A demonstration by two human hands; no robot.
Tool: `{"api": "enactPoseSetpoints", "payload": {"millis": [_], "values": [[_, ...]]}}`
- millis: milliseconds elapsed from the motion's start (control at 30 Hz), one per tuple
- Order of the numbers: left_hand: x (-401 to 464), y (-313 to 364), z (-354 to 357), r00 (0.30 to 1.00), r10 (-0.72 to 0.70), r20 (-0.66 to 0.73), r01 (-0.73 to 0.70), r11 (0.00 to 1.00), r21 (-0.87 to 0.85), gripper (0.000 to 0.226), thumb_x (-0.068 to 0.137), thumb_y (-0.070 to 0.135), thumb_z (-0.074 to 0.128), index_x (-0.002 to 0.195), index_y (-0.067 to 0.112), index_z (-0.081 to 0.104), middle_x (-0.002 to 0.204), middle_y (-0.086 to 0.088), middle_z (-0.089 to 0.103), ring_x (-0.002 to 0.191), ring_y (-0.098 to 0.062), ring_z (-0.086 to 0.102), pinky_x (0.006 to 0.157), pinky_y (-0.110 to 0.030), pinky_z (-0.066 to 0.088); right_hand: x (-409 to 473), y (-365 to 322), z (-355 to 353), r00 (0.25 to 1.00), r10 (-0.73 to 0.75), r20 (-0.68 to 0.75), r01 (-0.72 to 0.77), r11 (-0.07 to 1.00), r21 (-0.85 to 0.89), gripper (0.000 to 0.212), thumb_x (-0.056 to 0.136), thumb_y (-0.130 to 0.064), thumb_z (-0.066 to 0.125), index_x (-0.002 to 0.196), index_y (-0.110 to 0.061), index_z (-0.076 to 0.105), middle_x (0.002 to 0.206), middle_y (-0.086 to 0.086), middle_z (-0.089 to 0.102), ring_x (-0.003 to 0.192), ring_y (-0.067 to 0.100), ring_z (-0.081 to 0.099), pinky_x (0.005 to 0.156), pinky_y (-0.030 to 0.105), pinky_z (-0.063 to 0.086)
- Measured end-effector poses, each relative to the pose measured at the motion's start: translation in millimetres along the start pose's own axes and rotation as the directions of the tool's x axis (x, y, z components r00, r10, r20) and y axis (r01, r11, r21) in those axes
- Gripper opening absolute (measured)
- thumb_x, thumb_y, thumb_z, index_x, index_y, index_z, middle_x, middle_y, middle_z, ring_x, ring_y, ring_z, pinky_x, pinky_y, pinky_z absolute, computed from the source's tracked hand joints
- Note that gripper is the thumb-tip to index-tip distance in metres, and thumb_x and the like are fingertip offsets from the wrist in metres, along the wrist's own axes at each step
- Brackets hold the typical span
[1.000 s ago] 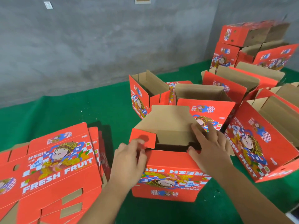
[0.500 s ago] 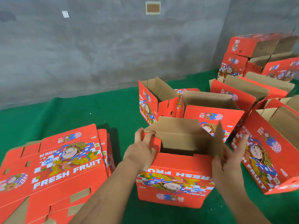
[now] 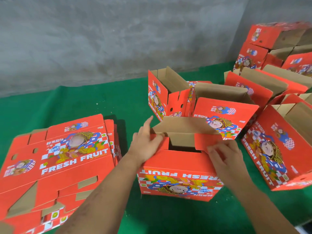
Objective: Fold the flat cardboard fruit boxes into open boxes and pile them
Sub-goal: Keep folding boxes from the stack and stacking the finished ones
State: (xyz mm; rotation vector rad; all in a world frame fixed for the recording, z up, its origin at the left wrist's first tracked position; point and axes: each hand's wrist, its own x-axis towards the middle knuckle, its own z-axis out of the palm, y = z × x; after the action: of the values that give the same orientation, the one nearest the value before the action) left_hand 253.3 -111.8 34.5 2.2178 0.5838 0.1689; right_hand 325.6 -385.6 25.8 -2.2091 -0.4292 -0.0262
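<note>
A: Item one, lower left of the frame?

B: Stack of flat boxes, red, unfolded, lying on the green floor covering. Top sheet printed side up, "FRESH FRUIT" readable, cartoon figure above the lettering. Edges of lower sheets stick out at the right and bottom.

A: Next, moving right?

B: Left hand, centre of the frame. Palm lies on the short left flap of the box being worked; fingers straight, index finger raised and pointing up, nothing gripped.

A: And the box itself?

B: Half-folded box, lower centre, standing on the green covering. Near wall faces the camera with its print upside down. Long brown flap at the back stands up; the two short red flaps are turned inward over the opening, and a dark gap shows between them.

A: Right hand?

B: Right hand, just right of centre. Fingers bent over the short right flap, pressing on it at the box's near right corner.

A: Behind and to the right?

B: Open boxes, several, standing close together, brown insides showing; one tilted at the right edge. Upper right corner: pile of folded boxes against the grey wall, blurred.
</note>
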Motion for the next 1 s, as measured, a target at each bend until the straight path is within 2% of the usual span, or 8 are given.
{"api": "enactPoseSetpoints", "payload": {"millis": [67,167,267,367,533,667,800,1000], "values": [[-4,0,-1,0.995,0.048,-0.087,-0.068,0.967,-0.244,0.043,0.09,0.062,0.041,0.116,0.042,0.068,0.125,0.008,0.063,0.128,-0.013,0.052,0.114,-0.04,0.035,16,-16,-8,0.984,0.175,0.02,-0.176,0.982,0.062,0.031,0.085,-0.067,0.051,0.077,-0.04,0.064,0.107,-0.001,0.045,0.109,0.026,0.045,0.099,0.043,0.036],[-14,-1,1,0.969,0.154,-0.191,-0.168,0.984,-0.062,0.06,0.098,0.067,0.035,0.081,0.023,0.073,0.099,0.01,0.063,0.104,-0.007,0.058,0.096,-0.034,0.044,29,-27,-7,0.93,0.332,0.159,-0.353,0.926,0.135,0.061,0.071,-0.089,0.04,0.117,-0.05,0.049,0.126,-0.009,0.029,0.13,0.028,0.036,0.109,0.044,0.029],[-17,-10,8,0.976,0.179,-0.127,-0.15,0.967,0.208,0.042,0.091,0.062,0.061,0.109,0.024,0.063,0.116,0.004,0.055,0.108,-0.021,0.058,0.097,-0.036,0.047,32,-26,-4,0.926,0.249,0.284,-0.246,0.968,-0.047,0.094,0.081,-0.077,0.064,0.155,-0.052,0.012,0.158,-0.007,0.007,0.148,0.034,0.029,0.12,0.048,0.027],[-20,-12,7,0.999,-0.024,-0.028,0.027,0.995,0.098,0.088,0.082,0.062,0.075,0.153,0.032,0.033,0.145,0.003,0.038,0.123,-0.023,0.058,0.1,-0.04,0.047,28,-25,3,0.907,0.22,0.359,-0.094,0.936,-0.338,0.099,0.078,-0.071,0.071,0.157,-0.04,0.021,0.16,0.001,0.008,0.139,0.038,0.044,0.112,0.051,0.042],[-25,-7,10,0.991,-0.136,-0.012,0.129,0.907,0.402,0.085,0.081,0.062,0.076,0.147,0.03,0.033,0.14,-0.004,0.04,0.113,-0.04,0.063,0.092,-0.048,0.05,20,-35,11,0.948,0.228,0.222,-0.049,0.793,-0.607,0.09,0.077,-0.072,0.072,0.143,-0.027,0.029,0.135,0.008,0.027,0.116,0.041,0.055,0.089,0.054,0.054],[-33,3,-6,0.993,-0.093,-0.079,0.087,0.994,-0.072,0.049,0.09,0.055,0.07,0.129,0.03,0.054,0.123,-0.003,0.063,0.112,-0.027,0.065,0.1,-0.042,0.05,22,-45,-12,0.924,0.29,0.251,-0.279,0.957,-0.077,0.076,0.08,-0.073,0.069,0.144,-0.039,0.044,0.145,0.001,0.035,0.127,0.028,0.052,0.11,0.044,0.042],[-48,15,-11,0.927,-0.009,-0.375,-0.046,0.989,-0.138,0.035,0.091,0.066,0.057,0.101,0.033,0.058,0.101,0.012,0.067,0.098,-0.016,0.064,0.091,-0.044,0.052,27,-54,-49,0.854,0.403,0.329,-0.505,0.493,0.709,0.056,0.078,-0.057,0.074,0.126,-0.03,0.069,0.113,-0.007,0.068,0.102,0.012,0.067,0.092,0.037,0.058],[-61,1,7,0.828,0.063,-0.557,-0.303,0.886,-0.351,0.037,0.093,0.029,0.05,0.122,0.051,0.051,0.153,0.015,0.047,0.144,0.004,0.037,0.112,-0.011,0.029,22,-27,-51,0.68,0.329,0.655,-0.719,0.127,0.683,0.056,0.08,-0.061,0.063,0.101,-0.013,0.082,0.112,0.018,0.075,0.088,0.034,0.074,0.082,0.042,0.056]]}}
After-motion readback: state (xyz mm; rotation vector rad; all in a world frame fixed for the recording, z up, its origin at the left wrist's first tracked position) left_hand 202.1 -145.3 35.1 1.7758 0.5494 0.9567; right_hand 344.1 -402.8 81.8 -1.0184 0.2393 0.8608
